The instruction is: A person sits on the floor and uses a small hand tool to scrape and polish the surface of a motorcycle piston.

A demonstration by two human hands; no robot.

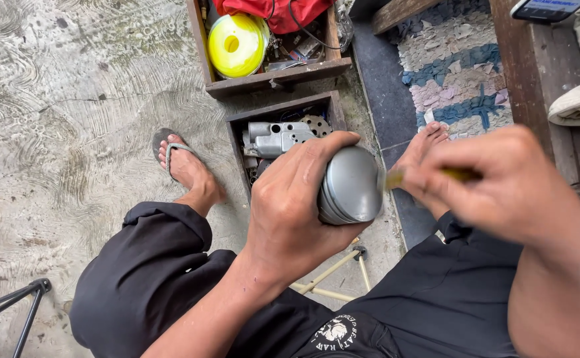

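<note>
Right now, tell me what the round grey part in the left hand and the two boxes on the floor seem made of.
Grey part in the left hand: probably cast metal, dull satin sheen, grooves around its side. Two boxes: wood, weathered and dark, with visible plank edges.

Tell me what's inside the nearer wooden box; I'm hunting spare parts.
The nearer wooden box shows a grey metal housing and a perforated disc. The left hand covers the rest.
</note>
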